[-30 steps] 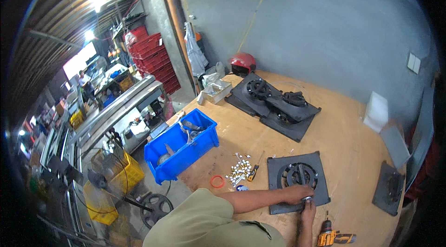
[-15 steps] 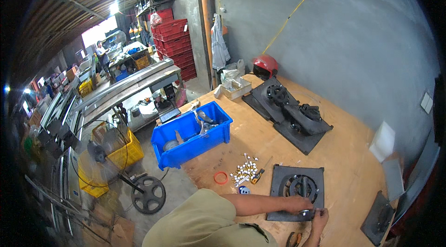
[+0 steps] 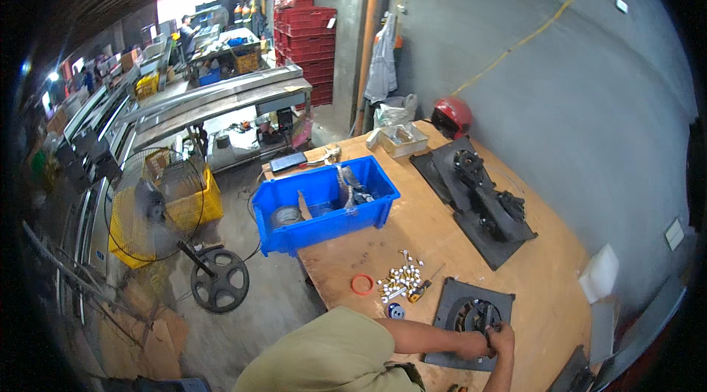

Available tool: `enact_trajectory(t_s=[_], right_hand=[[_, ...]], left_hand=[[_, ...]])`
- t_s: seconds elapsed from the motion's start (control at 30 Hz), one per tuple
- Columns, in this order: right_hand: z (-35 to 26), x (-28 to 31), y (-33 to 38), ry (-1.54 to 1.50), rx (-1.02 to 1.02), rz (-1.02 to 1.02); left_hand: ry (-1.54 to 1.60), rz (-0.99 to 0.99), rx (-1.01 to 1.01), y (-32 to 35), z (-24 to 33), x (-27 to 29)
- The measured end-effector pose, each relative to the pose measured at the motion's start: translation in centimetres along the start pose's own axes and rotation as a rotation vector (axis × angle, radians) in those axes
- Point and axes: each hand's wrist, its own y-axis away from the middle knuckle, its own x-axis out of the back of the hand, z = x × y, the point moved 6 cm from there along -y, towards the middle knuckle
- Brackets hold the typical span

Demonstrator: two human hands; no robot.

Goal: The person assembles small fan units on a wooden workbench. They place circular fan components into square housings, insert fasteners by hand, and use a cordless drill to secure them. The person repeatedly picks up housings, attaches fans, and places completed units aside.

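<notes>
The left hand (image 3: 473, 345) is curled and the right hand (image 3: 502, 337) bent in beside it, both low over the black square plate (image 3: 451, 305); whether either pinches something small between them I cannot tell. The plate lies flat on the wooden surface (image 3: 549, 303), reaching beyond the hands, its round frame (image 3: 462, 314) partly covered. A dark bar (image 3: 488, 312) crosses that frame, long axis pointing away from the person, its near end closer to the right hand. Leftward lie a screwdriver (image 3: 419, 292) and small fittings (image 3: 401, 279).
</notes>
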Motion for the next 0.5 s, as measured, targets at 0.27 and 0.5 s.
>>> enact_trajectory(t_s=[0.27, 0.5], right_hand=[[-2.0, -1.7, -2.8, 0.149, -0.028, -0.151], [0.0, -3.3, -2.9, 0.215, -0.065, 0.154]], left_hand=[[-0.072, 0.011, -0.025, -0.9, -0.3, -1.6], [0.276, 0.216, 0.286, 18.0, 1.9, 10.3]])
